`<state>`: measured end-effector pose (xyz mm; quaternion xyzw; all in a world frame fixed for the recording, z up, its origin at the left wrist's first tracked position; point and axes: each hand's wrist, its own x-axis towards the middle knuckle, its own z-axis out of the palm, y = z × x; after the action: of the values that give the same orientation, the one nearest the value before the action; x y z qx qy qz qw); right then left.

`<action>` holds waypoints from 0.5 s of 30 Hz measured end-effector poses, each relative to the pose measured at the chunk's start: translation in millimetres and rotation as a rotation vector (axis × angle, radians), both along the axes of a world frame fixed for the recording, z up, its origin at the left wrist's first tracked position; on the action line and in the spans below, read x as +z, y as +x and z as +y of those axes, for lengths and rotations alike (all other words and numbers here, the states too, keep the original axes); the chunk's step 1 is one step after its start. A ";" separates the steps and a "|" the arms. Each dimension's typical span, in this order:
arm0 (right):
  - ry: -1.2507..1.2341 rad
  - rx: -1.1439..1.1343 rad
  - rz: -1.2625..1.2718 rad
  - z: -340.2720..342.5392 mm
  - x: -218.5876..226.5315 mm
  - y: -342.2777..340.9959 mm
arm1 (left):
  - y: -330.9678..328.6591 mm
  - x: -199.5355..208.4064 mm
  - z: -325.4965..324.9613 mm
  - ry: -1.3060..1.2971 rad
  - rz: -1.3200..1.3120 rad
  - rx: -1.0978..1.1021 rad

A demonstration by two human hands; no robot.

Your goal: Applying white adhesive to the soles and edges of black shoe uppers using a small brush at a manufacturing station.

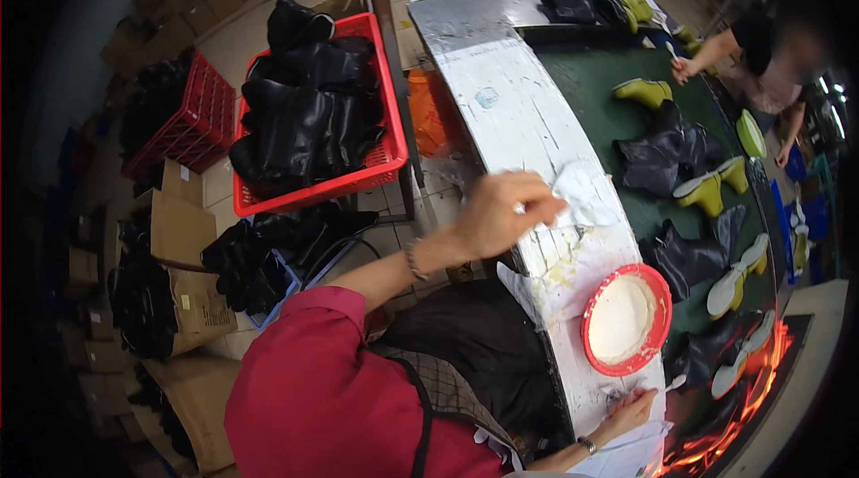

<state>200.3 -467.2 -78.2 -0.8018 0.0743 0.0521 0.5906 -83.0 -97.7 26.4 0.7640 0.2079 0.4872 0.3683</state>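
Left hand (497,214): fingers (537,203) pinched closed on a crumpled white cloth (582,194), held over the white, paint-smeared edge strip of the worktop (510,111). The cloth touches the strip just beyond the fingertips.

Right hand (631,408): it rests flat on the near end of the same white strip, fingers spread loosely over paper or cloth there; whether they grip anything cannot be told.

Between the two hands, on the strip, stands a red bowl (659,321) filled with a white paste (620,319).

Beyond the strip, the green surface of the worktop carries several black boots with yellow-green soles (707,192), lying on their sides in a row toward the far end. An orange glow (743,415) shows at the near right corner.

At the far right edge, another person's hand (684,69) holds a small tool.

On the floor to the left of the worktop, a red crate (389,156) holds black boots (304,111); cardboard boxes (179,228) stand around it.
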 end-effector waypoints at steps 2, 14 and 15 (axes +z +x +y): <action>0.127 0.080 -0.027 -39.9 -0.7 7.8 | -15.1 20.6 24.6 0.189 0.088 0.225; -0.027 0.151 -0.150 4.8 15.0 6.0 | -397.8 -60.9 226.0 -0.454 0.448 1.380; -0.049 0.157 -0.219 6.9 7.1 8.6 | -383.4 -72.5 246.3 -0.398 0.455 1.373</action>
<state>208.9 -460.3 -71.1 -0.8201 -0.0521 0.0085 0.5697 -466.4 148.6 -46.1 0.4636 0.7929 0.3908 0.0607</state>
